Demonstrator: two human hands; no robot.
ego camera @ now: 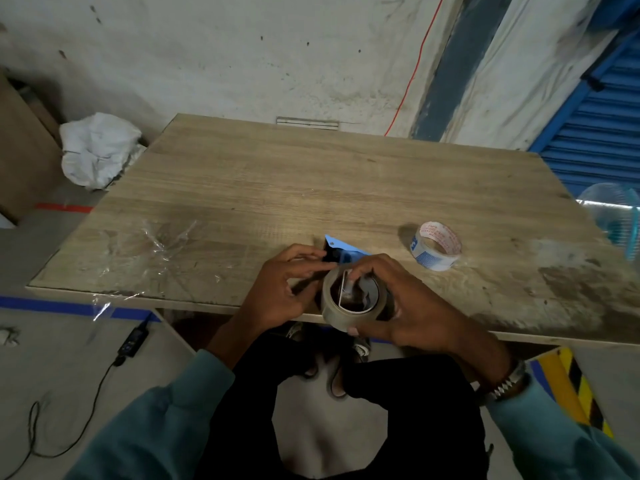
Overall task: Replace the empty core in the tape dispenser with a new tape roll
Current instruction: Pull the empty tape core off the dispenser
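Observation:
A blue and black tape dispenser (337, 251) lies at the near edge of the wooden table (311, 188), mostly hidden by my hands. A clear brownish tape roll (332, 311) sits on the dispenser's hub area. My right hand (405, 306) wraps the roll from the right, fingers over its top rim and thumb under it. My left hand (287, 289) pinches the dispenser's black front part beside the roll. An empty white core with red and blue print (437, 247) stands on the table to the right, apart from both hands.
Crumpled clear film (152, 244) lies on the table's left part. A white sack (98, 148) sits on the floor at the left. A clear plastic item (616, 216) is at the right edge. A cable and adapter (131, 342) run along the floor.

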